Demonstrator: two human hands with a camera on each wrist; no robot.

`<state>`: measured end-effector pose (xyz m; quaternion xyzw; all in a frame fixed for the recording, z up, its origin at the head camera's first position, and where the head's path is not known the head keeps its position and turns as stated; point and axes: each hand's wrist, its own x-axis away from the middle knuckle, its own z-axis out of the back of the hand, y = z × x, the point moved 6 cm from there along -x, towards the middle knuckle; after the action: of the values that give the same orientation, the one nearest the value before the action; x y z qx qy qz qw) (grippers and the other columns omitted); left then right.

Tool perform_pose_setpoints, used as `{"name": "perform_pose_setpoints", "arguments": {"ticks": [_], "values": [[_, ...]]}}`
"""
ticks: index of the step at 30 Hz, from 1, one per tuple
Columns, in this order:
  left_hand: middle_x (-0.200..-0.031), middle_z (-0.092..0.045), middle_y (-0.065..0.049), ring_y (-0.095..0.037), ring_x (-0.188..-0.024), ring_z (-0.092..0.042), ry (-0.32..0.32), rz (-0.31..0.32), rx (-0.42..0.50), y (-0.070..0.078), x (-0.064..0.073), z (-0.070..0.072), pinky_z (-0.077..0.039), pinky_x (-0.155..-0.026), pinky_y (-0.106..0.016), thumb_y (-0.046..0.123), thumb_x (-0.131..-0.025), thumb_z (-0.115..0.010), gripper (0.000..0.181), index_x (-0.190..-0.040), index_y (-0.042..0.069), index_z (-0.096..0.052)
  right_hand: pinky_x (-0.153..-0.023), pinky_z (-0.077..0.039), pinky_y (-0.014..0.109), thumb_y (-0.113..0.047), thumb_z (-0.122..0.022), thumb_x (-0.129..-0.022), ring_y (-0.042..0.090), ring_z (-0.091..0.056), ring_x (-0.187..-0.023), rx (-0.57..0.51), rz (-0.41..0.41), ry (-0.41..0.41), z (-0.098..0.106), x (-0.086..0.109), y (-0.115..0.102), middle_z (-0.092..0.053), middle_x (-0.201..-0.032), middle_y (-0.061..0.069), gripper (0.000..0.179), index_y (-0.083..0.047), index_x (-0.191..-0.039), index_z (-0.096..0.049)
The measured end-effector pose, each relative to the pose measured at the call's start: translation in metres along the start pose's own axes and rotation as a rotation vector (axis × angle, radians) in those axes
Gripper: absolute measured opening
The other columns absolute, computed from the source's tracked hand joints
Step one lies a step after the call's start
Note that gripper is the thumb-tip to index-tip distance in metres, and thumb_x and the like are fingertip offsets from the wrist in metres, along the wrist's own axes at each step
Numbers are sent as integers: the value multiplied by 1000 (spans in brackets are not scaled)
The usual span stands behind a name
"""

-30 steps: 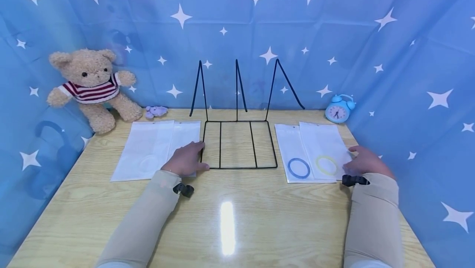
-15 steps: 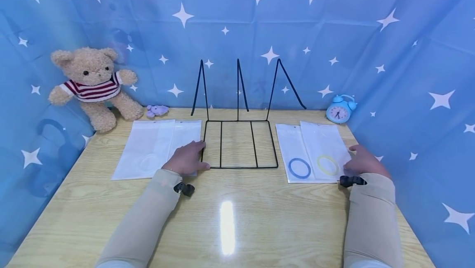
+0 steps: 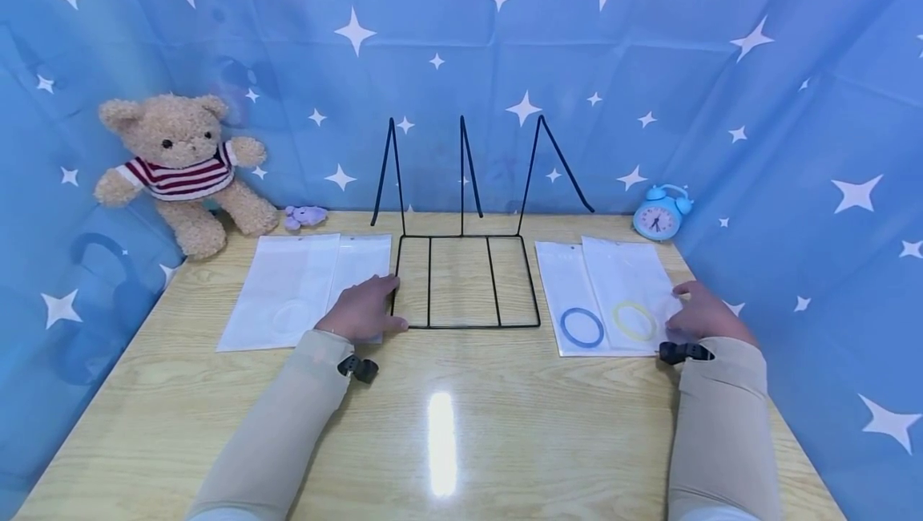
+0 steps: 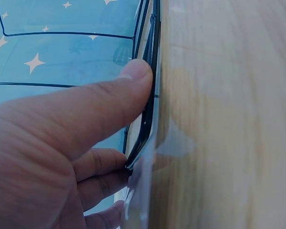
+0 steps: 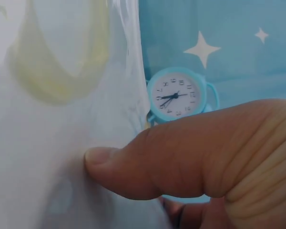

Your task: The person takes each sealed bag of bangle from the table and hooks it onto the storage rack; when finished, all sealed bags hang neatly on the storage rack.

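A black wire rack (image 3: pixel 462 328) with three tall bent prongs stands mid-table in the head view. My left hand (image 3: pixel 358 308) grips its near left corner, thumb along the front bar and fingers at the side bar. In the left wrist view the thumb (image 4: pixel 109 98) lies against the black wire, with clear film below the fingers. At the right, a clear plastic bag (image 3: pixel 622 272) shows a yellow ring (image 3: pixel 635 321). My right hand (image 3: pixel 707 316) holds this bag's right edge, thumb (image 5: pixel 128 167) on its face, other fingers mostly hidden. Beside it lies a bag (image 3: pixel 566 276) with a blue ring (image 3: pixel 582 328).
Two more bags (image 3: pixel 292 284) lie left of the rack, one with a faint whitish ring (image 3: pixel 290 316). A teddy bear (image 3: pixel 183 160), a small purple toy (image 3: pixel 305 217) and a blue alarm clock (image 3: pixel 658 212) stand at the back. A starry curtain (image 3: pixel 447 24) surrounds the table (image 3: pixel 360 441).
My right hand shifts very slightly left. The left hand, rack and bags keep their places; the whole head view moves a little.
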<state>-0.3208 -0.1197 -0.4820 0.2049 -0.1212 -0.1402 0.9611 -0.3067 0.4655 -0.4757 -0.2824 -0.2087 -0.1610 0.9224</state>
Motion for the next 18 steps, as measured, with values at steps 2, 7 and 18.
{"name": "perform_pose_setpoints", "arguments": {"ticks": [2,7,18], "values": [[-169,-36,-16,-41,-156,-33,3,-1,0,-1,0,-1,-32,-124,-60,42,-92,-82,90,-163,5,-40,-83,-50,51,-20,-74,-92,51,-42,-117,-7,9,-13,-1,1,-1,-32,-145,39,83,3,-158,-29],[-170,-36,-15,-40,-157,-33,5,-1,6,-3,-1,-3,-33,-124,-59,42,-92,-83,91,-163,5,-40,-82,-46,46,-13,-68,-94,48,-39,-116,-43,41,-34,-2,7,-8,-33,-146,36,59,0,-147,-47],[-169,-37,-15,-40,-156,-34,19,1,7,-5,-3,-4,-33,-124,-60,42,-91,-84,91,-162,6,-40,-86,-41,50,-5,-45,-96,52,-34,-122,-14,188,31,10,16,-26,-25,-156,40,58,0,-154,-48]]}}
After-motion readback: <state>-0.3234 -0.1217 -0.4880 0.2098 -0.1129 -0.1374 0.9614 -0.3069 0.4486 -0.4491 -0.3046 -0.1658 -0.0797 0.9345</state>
